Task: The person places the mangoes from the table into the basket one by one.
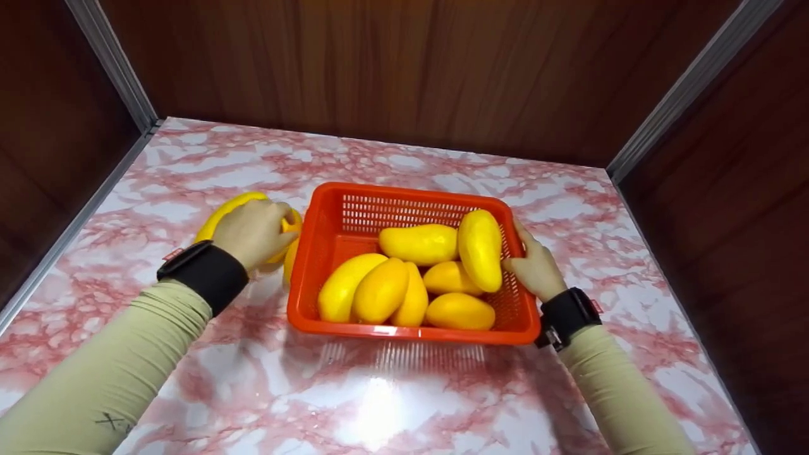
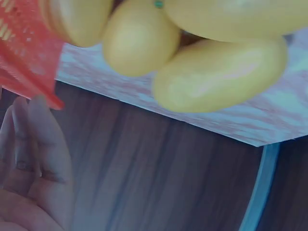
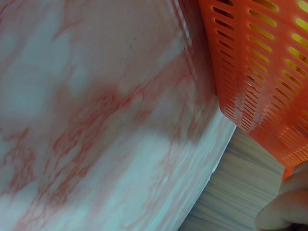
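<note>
While seven oval yellow mangoes already lie inside the red perforated plastic basket, its right side pinched in the grip of the right hand, other mangoes remain outside, left of it, near the left hand, whose grip looks loosely spread.

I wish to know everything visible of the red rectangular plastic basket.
The red basket looks plastic, with slotted walls and smooth rim. It sits upright on the marbled pink and white tabletop, holding seven visible yellow mangoes. The right hand grips its right rim; whether the left hand touches it is unclear.
</note>
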`<state>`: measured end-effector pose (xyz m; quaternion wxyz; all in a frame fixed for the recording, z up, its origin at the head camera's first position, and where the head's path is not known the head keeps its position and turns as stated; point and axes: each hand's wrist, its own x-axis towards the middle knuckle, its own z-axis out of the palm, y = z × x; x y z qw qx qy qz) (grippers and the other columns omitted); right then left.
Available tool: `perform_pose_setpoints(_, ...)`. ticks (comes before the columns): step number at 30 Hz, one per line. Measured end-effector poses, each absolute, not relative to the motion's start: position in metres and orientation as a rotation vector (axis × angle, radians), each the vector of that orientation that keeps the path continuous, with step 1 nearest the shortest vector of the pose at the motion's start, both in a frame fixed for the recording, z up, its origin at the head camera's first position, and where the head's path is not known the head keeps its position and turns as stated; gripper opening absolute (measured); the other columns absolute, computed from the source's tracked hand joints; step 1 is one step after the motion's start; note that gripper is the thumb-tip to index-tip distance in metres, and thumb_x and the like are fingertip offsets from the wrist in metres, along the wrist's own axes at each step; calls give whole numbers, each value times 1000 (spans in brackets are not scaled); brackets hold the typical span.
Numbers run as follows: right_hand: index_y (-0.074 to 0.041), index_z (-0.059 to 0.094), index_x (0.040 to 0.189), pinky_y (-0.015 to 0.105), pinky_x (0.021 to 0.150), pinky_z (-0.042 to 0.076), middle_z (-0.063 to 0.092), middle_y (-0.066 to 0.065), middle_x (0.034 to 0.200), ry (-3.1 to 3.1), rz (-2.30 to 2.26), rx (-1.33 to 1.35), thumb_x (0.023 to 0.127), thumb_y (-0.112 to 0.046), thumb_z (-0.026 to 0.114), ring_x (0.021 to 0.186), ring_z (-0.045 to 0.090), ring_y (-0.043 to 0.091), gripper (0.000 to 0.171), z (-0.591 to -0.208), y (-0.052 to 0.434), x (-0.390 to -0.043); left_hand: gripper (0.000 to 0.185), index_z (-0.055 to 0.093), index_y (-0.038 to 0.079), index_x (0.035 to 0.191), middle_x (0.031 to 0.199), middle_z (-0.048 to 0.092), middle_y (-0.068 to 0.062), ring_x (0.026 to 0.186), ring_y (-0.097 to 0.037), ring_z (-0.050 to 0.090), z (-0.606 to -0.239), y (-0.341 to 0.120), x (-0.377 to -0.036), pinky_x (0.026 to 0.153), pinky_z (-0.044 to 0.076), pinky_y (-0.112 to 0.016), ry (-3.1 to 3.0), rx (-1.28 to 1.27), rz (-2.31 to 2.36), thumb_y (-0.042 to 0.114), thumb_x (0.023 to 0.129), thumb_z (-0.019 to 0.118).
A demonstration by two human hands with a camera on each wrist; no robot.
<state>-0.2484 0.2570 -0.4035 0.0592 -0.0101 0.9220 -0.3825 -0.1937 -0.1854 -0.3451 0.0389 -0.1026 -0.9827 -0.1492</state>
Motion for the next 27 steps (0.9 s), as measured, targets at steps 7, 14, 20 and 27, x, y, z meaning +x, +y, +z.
perform_pose_setpoints(7,-24,18,160,37,80,54,55,29,134,2831,-1133,-39,79,-7,58,97,62,35,92,-404,258,-249,35,65,-5,103,92,63,-24,87,-43,60,-367,-209,-191,71,52,-58,-3034,-210,-240,26,87,72)
perform_pose_setpoints(14,-23,17,160,39,82,54,53,31,136,2834,-1125,-38,80,-8,58,98,62,36,92,-403,258,-249,57,65,-7,102,96,61,-29,87,-48,56,-382,-228,-183,68,50,-61,-3075,-60,-194,46,83,73)
perform_pose_setpoints(20,-25,17,160,41,85,53,53,30,137,2828,-1123,-34,80,-8,58,100,61,36,92,-403,258,-249,68,61,-9,114,107,57,-35,93,-53,53,-389,-235,-177,73,49,-62,-3219,47,-232,50,80,72)
perform_pose_setpoints(27,-27,17,160,41,87,52,52,28,139,2808,-1142,-25,80,-7,58,103,60,36,92,-404,258,-249,71,52,-10,119,111,53,-40,95,-59,51,-395,-241,-171,75,47,-63,-3310,92,-305,41,77,76)
